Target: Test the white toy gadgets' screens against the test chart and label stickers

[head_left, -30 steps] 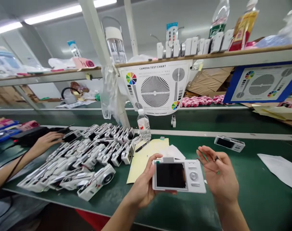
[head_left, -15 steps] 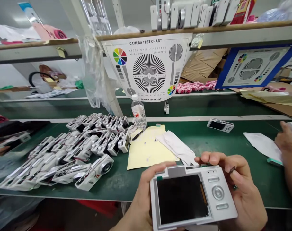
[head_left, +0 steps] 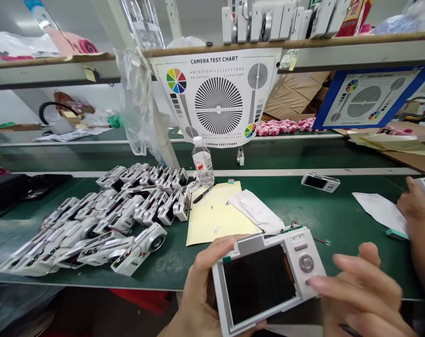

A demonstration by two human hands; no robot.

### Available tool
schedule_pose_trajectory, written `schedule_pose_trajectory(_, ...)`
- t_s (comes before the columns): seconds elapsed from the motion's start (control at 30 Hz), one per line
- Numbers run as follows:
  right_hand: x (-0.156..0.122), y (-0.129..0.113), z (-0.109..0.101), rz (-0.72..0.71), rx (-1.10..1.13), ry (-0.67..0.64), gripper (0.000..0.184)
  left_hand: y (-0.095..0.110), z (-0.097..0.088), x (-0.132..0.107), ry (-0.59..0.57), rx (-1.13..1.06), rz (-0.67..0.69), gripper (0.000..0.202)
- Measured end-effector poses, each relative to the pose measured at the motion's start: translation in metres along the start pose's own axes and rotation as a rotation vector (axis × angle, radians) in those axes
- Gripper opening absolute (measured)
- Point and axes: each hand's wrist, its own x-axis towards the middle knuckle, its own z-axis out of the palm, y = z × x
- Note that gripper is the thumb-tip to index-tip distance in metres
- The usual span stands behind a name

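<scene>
My left hand [head_left: 205, 281] grips a white digital camera [head_left: 303, 243] by its left side, thumb along the top edge. The camera is tilted, its dark screen [head_left: 259, 284] facing me. At its upper right a bit of green circuit board shows, and a thin red wire [head_left: 320, 241] sticks out to the right. My right hand [head_left: 363, 285] is slightly blurred, fingers apart, the index fingertip at the lower button beside the screen. A dark sliver under its fingers at the bottom edge is too unclear to name.
Many part-assembled white cameras [head_left: 121, 210] cover the left of the green bench [head_left: 177, 252]. Yellow paper [head_left: 208, 220] with a pen [head_left: 203, 194], a water bottle [head_left: 203, 164] and a white cloth [head_left: 257, 210] lie ahead. Another camera [head_left: 320, 181] and another person's hand [head_left: 414, 201] are right.
My right hand has let go of the camera's right side and moved to its lower button. The camera has shifted left and tilted more, right side raised. The hand at far left is gone.
</scene>
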Motion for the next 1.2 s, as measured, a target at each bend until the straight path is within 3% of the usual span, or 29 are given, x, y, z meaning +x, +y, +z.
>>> schedule_pose_trajectory(0.07, 0.014, 0.002, 0.006, -0.27, -0.032, 0.081, 0.037, -0.001, -0.001, 0.001, 0.062, 0.069, -0.008, 0.072)
schedule_pose_trajectory(0.1, 0.02, 0.003, 0.008, -0.297, -0.041, 0.084, 0.034, -0.002, -0.001, 0.001, 0.107, 0.111, -0.01, 0.071)
schedule_pose_trajectory(0.27, 0.023, 0.004, 0.017, 0.305, 0.142, -0.14, 0.016, -0.016, 0.0, -0.001, 0.286, 0.197, -0.066, 0.068)
schedule_pose_trajectory(0.4, 0.017, 0.01, 0.031, 0.509, 0.312, -0.188, 0.017, -0.026, 0.003, -0.003, 0.343, 0.125, -0.145, 0.069)
schedule_pose_trajectory(0.57, 0.018, 0.007, 0.045, 0.532, 0.399, -0.185, 0.018, -0.028, 0.005, -0.007, 0.381, 0.176, -0.133, 0.067)
schedule_pose_trajectory(0.7, 0.018, 0.002, 0.049, 0.522, 0.468, -0.136, 0.018, -0.026, 0.009, -0.01, 0.417, 0.361, 0.047, 0.071)
schedule_pose_trajectory(0.83, 0.02, -0.003, 0.052, 0.515, 0.519, -0.097, 0.022, -0.028, 0.021, -0.008, 0.497, 0.344, 0.243, 0.073)
schedule_pose_trajectory(1.03, 0.028, -0.009, 0.051, 0.552, 0.526, -0.131, 0.028, -0.031, 0.029, -0.006, 0.549, 0.302, 0.227, 0.075)
schedule_pose_trajectory(1.2, 0.026, -0.005, 0.051, 0.56, 0.503, -0.09, 0.026, -0.028, 0.024, -0.005, 0.49, 0.328, 0.276, 0.075)
